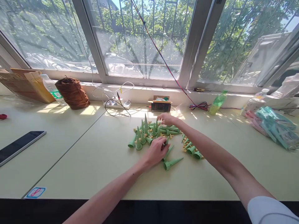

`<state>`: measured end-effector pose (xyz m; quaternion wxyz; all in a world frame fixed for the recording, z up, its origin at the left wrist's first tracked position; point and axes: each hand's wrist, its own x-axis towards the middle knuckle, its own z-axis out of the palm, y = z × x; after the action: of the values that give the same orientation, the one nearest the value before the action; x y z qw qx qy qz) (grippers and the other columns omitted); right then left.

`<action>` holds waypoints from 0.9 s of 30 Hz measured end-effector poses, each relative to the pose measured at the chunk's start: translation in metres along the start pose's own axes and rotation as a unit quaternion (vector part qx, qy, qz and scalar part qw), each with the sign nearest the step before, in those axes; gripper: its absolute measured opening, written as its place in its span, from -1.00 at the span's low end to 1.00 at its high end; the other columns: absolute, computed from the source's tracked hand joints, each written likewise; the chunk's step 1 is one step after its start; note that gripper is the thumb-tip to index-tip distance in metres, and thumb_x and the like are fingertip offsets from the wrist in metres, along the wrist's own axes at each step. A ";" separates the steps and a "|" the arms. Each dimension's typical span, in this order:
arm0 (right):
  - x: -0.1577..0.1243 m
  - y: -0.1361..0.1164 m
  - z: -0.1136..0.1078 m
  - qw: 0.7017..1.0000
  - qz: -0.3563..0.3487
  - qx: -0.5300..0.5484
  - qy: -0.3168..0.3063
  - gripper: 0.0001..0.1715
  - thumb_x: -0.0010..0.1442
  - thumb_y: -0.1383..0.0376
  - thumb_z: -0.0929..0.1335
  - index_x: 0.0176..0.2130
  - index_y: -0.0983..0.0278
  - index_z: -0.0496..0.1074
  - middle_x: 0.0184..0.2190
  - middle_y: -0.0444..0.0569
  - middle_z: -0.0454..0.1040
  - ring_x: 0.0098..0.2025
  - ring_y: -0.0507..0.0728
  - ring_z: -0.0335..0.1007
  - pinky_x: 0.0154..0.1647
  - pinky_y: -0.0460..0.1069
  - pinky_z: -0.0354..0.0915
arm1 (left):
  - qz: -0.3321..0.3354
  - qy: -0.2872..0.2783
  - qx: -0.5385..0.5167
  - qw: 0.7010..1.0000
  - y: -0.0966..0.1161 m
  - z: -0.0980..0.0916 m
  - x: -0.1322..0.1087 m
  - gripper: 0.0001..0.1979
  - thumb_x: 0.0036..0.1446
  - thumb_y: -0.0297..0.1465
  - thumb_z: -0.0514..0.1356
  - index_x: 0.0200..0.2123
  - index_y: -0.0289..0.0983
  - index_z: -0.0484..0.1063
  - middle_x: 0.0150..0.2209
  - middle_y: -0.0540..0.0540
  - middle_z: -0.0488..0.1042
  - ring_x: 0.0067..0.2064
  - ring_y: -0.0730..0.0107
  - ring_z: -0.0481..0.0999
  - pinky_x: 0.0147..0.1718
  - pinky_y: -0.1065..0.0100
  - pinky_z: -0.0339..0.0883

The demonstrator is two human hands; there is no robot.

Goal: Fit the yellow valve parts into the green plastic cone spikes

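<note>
Several green plastic cones (138, 143) with small yellow parts lie and stand in a pile at the middle of the table. My left hand (157, 151) is at the near side of the pile, its fingers curled round a green cone whose tip shows above them. Reaching across to the back of the pile, my right hand (167, 119) has its fingertips at the top of an upright cone. Whether they grip it is too small to tell. One loose cone (173, 163) lies nearest me. More cones (191, 150) lie beside my right forearm.
Along the window side are a small open box (161, 105), a power strip (116, 104), a brown bag (73, 93), a green bottle (217, 102) and plastic bags (275, 126). A tablet (20, 146) lies at the left.
</note>
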<state>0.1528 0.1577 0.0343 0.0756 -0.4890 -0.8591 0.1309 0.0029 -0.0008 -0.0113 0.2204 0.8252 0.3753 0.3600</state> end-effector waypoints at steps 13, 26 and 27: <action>0.030 0.003 0.004 0.993 -0.011 -0.019 -0.112 -0.64 -0.10 0.54 0.52 -0.28 0.23 0.54 -0.27 -0.05 0.55 -0.33 0.08 0.43 -0.44 -0.10 0.25 | -0.002 -0.014 -0.009 1.000 0.003 -0.002 -0.002 -0.76 0.26 -0.41 0.09 -0.49 -0.25 0.20 -0.45 -0.01 0.29 -0.46 0.46 0.21 -0.45 0.37 0.14; 0.021 0.009 -0.010 0.995 -0.033 0.007 -0.093 -0.74 -0.11 0.43 0.57 -0.33 0.29 0.57 -0.31 -0.03 0.57 -0.32 0.08 0.43 -0.38 -0.08 0.23 | -0.008 -0.031 0.000 0.999 0.003 -0.002 -0.001 -0.75 0.27 -0.40 0.09 -0.48 -0.25 0.16 -0.43 0.01 0.28 -0.44 0.46 0.22 -0.43 0.39 0.13; 0.020 0.011 -0.011 0.996 -0.032 0.010 -0.087 -0.74 -0.11 0.42 0.56 -0.33 0.30 0.57 -0.31 -0.03 0.57 -0.33 0.08 0.43 -0.39 -0.09 0.23 | -0.006 -0.031 0.001 0.999 0.003 -0.002 -0.001 -0.75 0.27 -0.41 0.09 -0.48 -0.25 0.16 -0.43 0.01 0.28 -0.44 0.46 0.22 -0.43 0.39 0.13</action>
<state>0.1542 0.1814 0.0416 0.0091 -0.4468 -0.8765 0.1790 0.0024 -0.0033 -0.0091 0.2335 0.8339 0.3736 0.3324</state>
